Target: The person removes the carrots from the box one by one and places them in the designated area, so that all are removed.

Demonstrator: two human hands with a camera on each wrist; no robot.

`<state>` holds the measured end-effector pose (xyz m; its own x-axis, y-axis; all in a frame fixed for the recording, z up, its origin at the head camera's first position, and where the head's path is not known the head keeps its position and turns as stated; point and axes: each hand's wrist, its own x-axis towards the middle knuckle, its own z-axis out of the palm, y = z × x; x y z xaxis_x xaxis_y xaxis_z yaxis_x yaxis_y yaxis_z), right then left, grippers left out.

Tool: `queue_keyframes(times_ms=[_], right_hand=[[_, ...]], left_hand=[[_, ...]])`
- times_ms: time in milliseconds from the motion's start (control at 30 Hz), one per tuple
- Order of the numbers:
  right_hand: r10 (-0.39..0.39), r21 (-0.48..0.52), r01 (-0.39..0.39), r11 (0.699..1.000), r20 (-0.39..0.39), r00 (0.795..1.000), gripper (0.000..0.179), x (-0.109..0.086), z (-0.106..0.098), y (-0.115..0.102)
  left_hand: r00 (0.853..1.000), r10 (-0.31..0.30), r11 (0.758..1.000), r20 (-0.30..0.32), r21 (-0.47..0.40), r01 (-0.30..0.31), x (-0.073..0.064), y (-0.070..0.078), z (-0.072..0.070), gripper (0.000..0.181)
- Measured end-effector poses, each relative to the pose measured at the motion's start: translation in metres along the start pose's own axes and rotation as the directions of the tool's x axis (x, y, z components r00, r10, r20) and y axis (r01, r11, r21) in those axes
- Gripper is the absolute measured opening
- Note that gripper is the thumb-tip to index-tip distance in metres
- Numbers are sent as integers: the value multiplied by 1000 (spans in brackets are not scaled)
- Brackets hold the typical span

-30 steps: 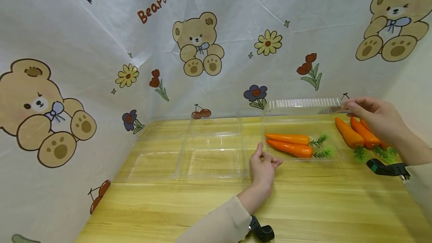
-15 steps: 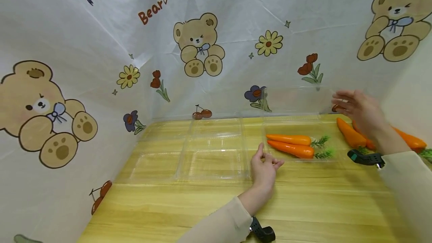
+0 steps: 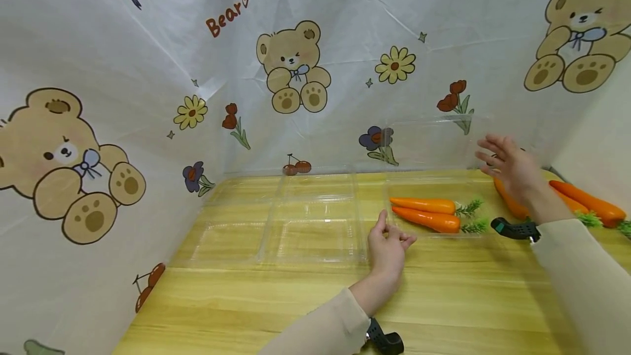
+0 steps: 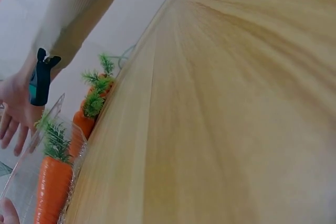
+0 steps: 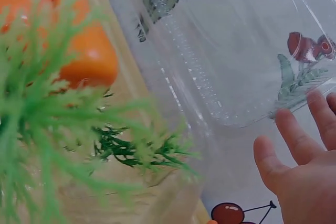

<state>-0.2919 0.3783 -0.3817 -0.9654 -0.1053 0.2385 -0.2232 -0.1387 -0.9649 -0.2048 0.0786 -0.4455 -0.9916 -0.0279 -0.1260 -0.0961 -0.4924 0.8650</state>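
Observation:
My left hand (image 3: 386,251) touches the front left corner of a clear plastic hinged container (image 3: 439,235), its fingers relaxed. Two orange carrots (image 3: 426,219) with green leafy tops lie side by side inside; one carrot (image 4: 53,190) shows large in the left wrist view. The container's clear lid (image 3: 429,144) stands raised at the back, against the bear-print cloth. Just right of the lid, my right hand (image 3: 512,169) is held with fingers spread and nothing in it. In the right wrist view its fingertips (image 5: 295,132) are beside or on the lid's edge; contact is unclear.
Further right, several more carrots (image 3: 589,201) lie on the wooden table (image 3: 443,300), partly behind the right forearm. To the left are two more clear containers (image 3: 315,259) (image 3: 224,261), lids laid back. Printed cloth (image 3: 340,81) walls the back and left.
My right hand has let go of the lid edge and moved left and slightly up, fingers spreading. The lid has swung further up and back. My left hand stays in place.

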Motion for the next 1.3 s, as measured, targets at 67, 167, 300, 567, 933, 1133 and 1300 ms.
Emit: queue_keyframes(times_ms=[67,167,300,567,933,1133,1300], right_hand=[[40,-26,-40,999,6,999,73,1,0,3],[104,-15,-104,994,-3,995,76,4,3,7],[188,9,-188,982,-31,982,79,9,5,12],[285,-293,-289,911,-58,957,89,9,5,18],[318,-363,-314,877,-51,947,86,7,9,16],[302,-375,-315,872,-95,949,82,8,18,12],[229,-410,-275,870,-159,960,84,10,24,7]], left_hand=[[1000,2,1000,1,3,-2,0,0,0,55],[1000,2,1000,-2,4,-2,0,-1,0,55],[1000,-3,1000,-6,-2,3,0,-2,0,55],[1000,1,1000,3,8,-2,-1,-4,0,56],[1000,0,1000,-8,13,0,0,-3,1,56],[1000,3,1000,-11,14,-3,1,-3,-1,56],[1000,2,1000,-5,12,-2,0,-3,-1,56]])
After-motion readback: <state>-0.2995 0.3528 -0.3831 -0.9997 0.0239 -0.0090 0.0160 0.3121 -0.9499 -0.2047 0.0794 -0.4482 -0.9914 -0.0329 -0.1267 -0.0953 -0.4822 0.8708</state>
